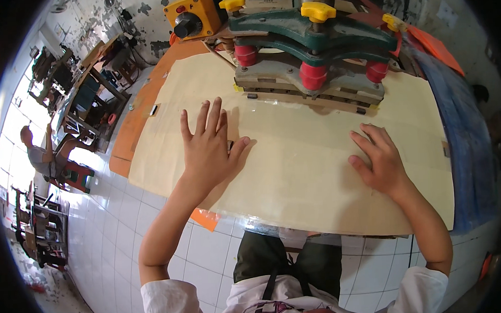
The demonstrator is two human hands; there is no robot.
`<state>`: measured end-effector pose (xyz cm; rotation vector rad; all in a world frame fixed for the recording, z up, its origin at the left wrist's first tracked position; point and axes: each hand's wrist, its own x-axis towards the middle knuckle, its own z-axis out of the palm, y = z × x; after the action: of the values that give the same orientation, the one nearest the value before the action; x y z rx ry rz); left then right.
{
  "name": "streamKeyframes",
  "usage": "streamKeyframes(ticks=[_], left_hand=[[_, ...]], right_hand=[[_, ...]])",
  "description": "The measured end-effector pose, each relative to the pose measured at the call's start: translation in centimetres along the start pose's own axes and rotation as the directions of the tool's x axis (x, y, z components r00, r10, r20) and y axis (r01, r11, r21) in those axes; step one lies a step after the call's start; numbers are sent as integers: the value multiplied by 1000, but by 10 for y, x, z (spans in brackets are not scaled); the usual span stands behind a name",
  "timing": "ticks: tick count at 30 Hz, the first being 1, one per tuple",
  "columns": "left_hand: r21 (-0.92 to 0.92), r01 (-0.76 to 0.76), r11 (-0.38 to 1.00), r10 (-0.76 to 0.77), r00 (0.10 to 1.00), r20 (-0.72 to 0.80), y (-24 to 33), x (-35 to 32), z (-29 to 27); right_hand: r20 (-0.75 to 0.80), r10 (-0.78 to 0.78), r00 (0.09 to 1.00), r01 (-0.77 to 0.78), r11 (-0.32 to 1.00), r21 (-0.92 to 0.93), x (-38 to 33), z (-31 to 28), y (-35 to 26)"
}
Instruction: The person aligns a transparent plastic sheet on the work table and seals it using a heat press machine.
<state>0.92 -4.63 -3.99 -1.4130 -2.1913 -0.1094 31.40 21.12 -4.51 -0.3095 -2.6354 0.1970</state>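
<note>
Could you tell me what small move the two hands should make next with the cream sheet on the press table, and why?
Probably slide the large cream-coloured sheet slightly farther under the green press head with red cylinders. Both the left hand and the right hand lie flat and open on the sheet, its far edge already sits under the press, and nothing else appears to pin it.

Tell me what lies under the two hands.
Both the left hand and right hand rest flat on a cream sheet. The table beneath is mostly covered; an orange edge shows.
</note>
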Motion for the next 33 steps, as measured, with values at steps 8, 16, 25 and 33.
streamKeyframes(ticks=[8,16,25,33], left_hand=[[58,140,988,-144,986,88,-36,1,-1],[51,186,981,-192,964,182,-32,-14,-12],[81,426,901,-425,830,361,-4,7,-40],[-403,451,796,-271,862,428,-8,14,-37]], right_hand=[[-5,28,1000,-28,1000,14,-1,3,1],[4,33,999,-33,999,26,-2,2,0],[6,39,999,-39,999,22,-2,1,0],[8,40,999,-40,999,29,-3,0,0]])
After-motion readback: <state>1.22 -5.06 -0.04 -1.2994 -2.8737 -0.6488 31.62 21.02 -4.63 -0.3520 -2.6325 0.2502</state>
